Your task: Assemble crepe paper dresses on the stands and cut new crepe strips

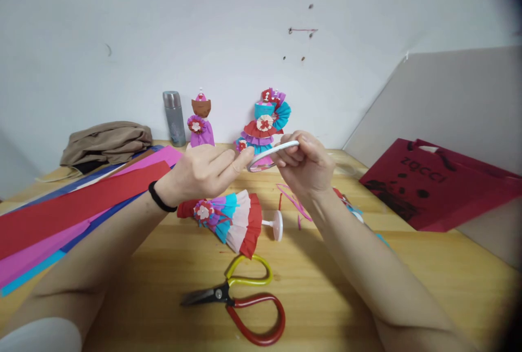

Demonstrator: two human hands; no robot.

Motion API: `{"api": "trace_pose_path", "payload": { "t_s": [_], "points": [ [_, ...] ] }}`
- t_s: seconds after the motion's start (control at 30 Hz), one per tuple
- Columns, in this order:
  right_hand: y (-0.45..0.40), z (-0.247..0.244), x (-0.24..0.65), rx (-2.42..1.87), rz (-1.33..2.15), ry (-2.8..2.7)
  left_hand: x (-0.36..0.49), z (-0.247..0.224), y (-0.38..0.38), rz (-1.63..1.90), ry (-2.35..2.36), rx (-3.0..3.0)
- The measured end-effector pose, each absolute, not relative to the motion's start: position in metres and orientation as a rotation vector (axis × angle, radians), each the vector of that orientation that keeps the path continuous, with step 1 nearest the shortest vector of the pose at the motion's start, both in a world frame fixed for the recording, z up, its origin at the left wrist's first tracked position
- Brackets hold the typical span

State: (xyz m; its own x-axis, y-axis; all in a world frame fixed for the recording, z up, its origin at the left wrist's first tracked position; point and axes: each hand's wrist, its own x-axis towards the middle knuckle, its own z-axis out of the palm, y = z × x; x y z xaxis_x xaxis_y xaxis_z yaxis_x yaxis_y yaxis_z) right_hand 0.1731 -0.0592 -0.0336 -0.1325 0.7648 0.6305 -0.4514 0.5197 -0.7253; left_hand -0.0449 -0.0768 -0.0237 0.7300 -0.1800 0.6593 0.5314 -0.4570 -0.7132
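Observation:
In the head view my right hand (pixel 310 161) pinches a thin white ring that looks like a narrow roll of tape (pixel 281 148), held up above the table. My left hand (pixel 207 170), a black band at its wrist, has its fingers closed at the ring's left end; its fingertips are partly hidden there. Beneath both hands a small dress figure (pixel 232 216) of red, pink, blue and purple crepe paper lies on its side, its white stand pointing right. Nearer to me lie scissors (pixel 244 297) with one yellow and one red handle.
Coloured paper strips (pixel 85 205) and brown cloth (pixel 108 142) lie at left. A grey flask (pixel 174 118), a purple-skirted figure (pixel 201 129) and a layered figure (pixel 263 123) stand by the wall. Pink scraps (pixel 291 197) and a red bag (pixel 436 183) are at right.

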Motion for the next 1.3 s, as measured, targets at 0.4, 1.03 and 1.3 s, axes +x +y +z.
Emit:
{"api": "trace_pose_path", "payload": {
  "t_s": [0.4, 1.03, 1.3],
  "points": [
    [-0.057, -0.033, 0.178, -0.313, 0.906, -1.348, -0.022, -0.045, -0.08, -1.469, -0.566, -2.311],
    [-0.048, -0.044, 0.176, -0.228, 0.814, -1.378, -0.013, -0.048, -0.08, -2.49, -1.068, -2.7],
    [-0.045, -0.052, 0.174, -0.253, 0.808, -1.405, -0.014, -0.042, -0.076, -2.918, -1.296, -2.741]
  ]
}}
